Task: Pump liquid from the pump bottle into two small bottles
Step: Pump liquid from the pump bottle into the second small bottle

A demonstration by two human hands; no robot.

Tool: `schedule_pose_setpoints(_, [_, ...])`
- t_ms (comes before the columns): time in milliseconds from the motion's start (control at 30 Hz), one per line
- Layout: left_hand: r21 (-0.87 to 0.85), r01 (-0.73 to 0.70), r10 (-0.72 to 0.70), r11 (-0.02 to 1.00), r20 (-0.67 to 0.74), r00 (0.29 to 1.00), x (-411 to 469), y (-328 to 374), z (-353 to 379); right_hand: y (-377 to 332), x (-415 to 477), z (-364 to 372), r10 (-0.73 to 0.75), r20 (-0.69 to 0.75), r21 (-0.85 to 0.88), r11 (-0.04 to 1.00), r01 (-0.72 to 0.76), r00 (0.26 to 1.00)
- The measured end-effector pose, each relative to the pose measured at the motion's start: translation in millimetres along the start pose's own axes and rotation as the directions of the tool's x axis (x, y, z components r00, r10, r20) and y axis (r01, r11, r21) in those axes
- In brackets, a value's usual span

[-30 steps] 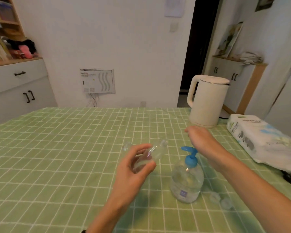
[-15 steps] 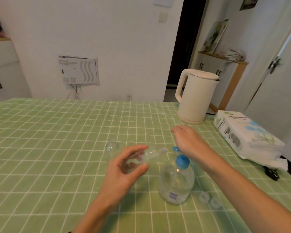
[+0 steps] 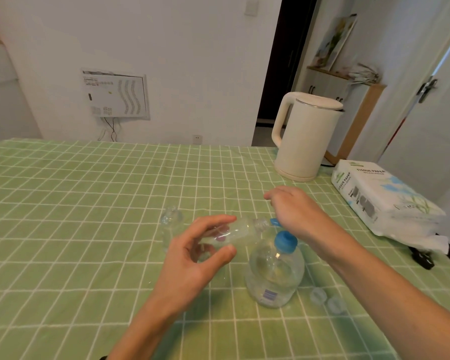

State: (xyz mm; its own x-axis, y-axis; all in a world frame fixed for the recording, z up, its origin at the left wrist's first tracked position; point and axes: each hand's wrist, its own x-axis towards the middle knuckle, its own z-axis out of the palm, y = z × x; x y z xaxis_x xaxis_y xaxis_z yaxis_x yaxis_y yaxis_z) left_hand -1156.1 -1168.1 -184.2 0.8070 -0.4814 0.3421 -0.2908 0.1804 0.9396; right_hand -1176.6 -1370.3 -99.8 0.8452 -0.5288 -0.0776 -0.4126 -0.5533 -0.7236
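Pinching the small bottle (image 3: 242, 228) sideways in the left hand (image 3: 200, 250), frame centre, mouth at the spout of the pump bottle (image 3: 274, 274). Resting the right hand (image 3: 294, 211), fingers loose, over its top. Likely light, thin-walled and slippery: grip mid-body, gently.

Soft, even indoor light, brighter toward the right, faint shadows on the surface (image 3: 63, 216), dark doorway (image 3: 278, 74), wide-angle bowing at edges, mild overall blur.

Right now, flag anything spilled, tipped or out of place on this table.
No spill shows. The small clear plastic bottle lies almost sideways in the left hand, mouth at the blue pump spout. Two clear caps lie loose on the green checked tablecloth right of the clear pump bottle. Nothing else stands out.
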Motion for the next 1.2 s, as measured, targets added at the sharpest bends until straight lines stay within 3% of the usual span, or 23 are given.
schedule_pose_setpoints(400, [0.027, 0.047, -0.046, 0.999, -0.016, 0.999, -1, -2, -1, -4, -7, -1, 0.023, 0.040, -0.004, 1.000, -0.023, 0.999])
schedule_pose_setpoints(567, [0.027, 0.046, -0.046, 0.999, -0.008, 0.999, 0, 1, 0, -7, -7, -7, 0.001, 0.021, -0.128, 0.992, 0.002, 1.000])
schedule_pose_setpoints(1200, [0.052, 0.042, -0.042, 0.998, -0.004, 0.999, -1, -2, -4, -9, -10, -3, 0.038, 0.025, -0.143, 0.989, -0.034, 0.999])
